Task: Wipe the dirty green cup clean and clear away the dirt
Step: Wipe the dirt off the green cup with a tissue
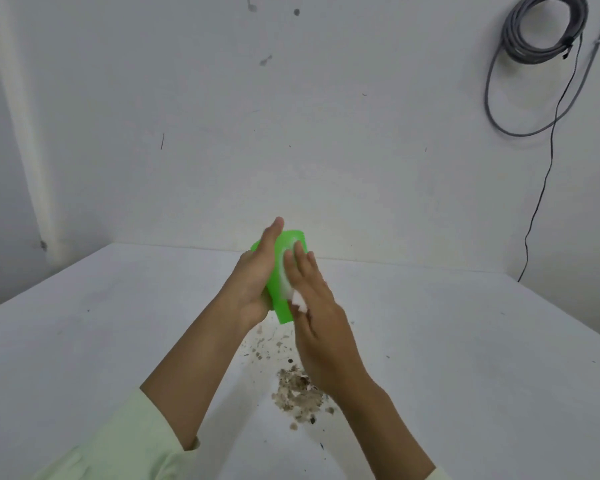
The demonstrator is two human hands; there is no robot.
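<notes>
Left hand (253, 282) grips the green cup (284, 313) from its left side, thumb pointing up, cup held tilted in the air above the white table (465, 341). Right hand (317, 306) lies flat with straight fingers, pressing a white tissue (286, 271) against the cup's near wall; can't tell whether the thumb pinches it. Dirt (300, 393) sits in a loose pile on the table under the right wrist, with smaller specks scattered just below the cup.
</notes>
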